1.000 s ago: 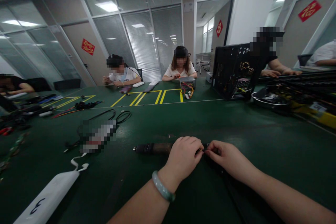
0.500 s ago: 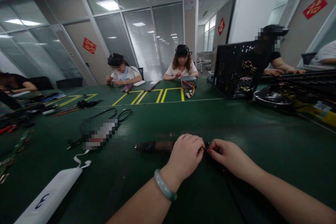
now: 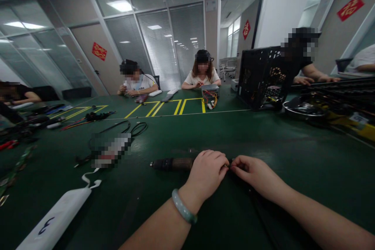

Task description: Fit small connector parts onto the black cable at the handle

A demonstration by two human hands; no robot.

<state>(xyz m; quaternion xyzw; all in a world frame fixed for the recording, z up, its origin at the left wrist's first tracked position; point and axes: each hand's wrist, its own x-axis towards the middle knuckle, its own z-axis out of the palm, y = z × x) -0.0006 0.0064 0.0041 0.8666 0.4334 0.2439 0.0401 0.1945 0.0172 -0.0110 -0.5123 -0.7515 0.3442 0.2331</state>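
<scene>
A dark electric screwdriver (image 3: 175,164) lies across the green table, its bit end pointing left. My left hand (image 3: 208,172), with a pale green bangle at the wrist, is closed round its rear part, which the fingers hide. Just to the right, my right hand (image 3: 249,172) pinches the end of a black cable (image 3: 260,209) between thumb and fingers. The two sets of fingertips nearly meet at the tool's tail. A small brass-coloured bit shows by the left fingertips; whether the cable is joined to the screwdriver I cannot tell.
A white power strip (image 3: 55,218) marked 3 lies front left, with a blurred packet (image 3: 113,150) and black cable behind it. Computer cases (image 3: 260,78) and a round metal dish (image 3: 304,109) stand at the right. Several people sit round the table (image 3: 164,136).
Both hands and the screwdriver stay in nearly the same place. Only a very slight shift of the fingertips shows at the tool's tail.
</scene>
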